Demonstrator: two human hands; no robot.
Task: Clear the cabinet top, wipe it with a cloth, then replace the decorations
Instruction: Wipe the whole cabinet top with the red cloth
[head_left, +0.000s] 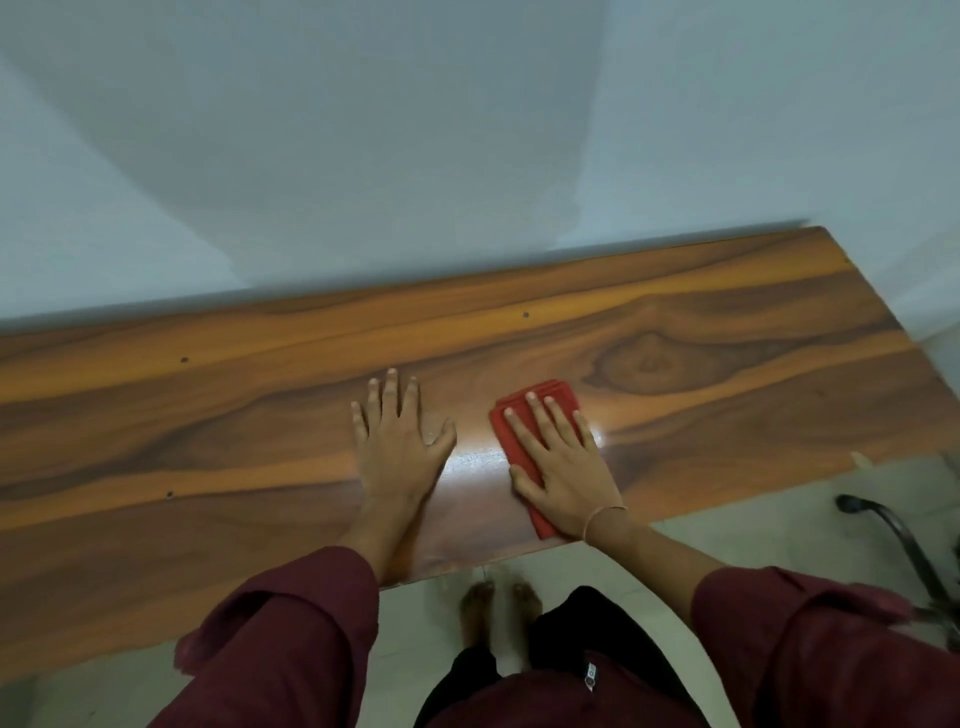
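Observation:
The wooden cabinet top (208, 426) runs across the view, glossy, with dark grain. A folded red cloth (511, 410) lies flat on it right of centre. My right hand (563, 470) presses down on the cloth with fingers spread and flat. My left hand (397, 444) rests palm-down on the bare wood just left of the cloth, fingers apart, holding nothing. No decorations show on the top.
A pale wall (363, 156) stands right behind the cabinet top. The top's right end (883, 312) and front edge border a light tiled floor (779, 530). A dark chair base (904, 545) sits on the floor at the right. My bare feet (498, 608) stand below the front edge.

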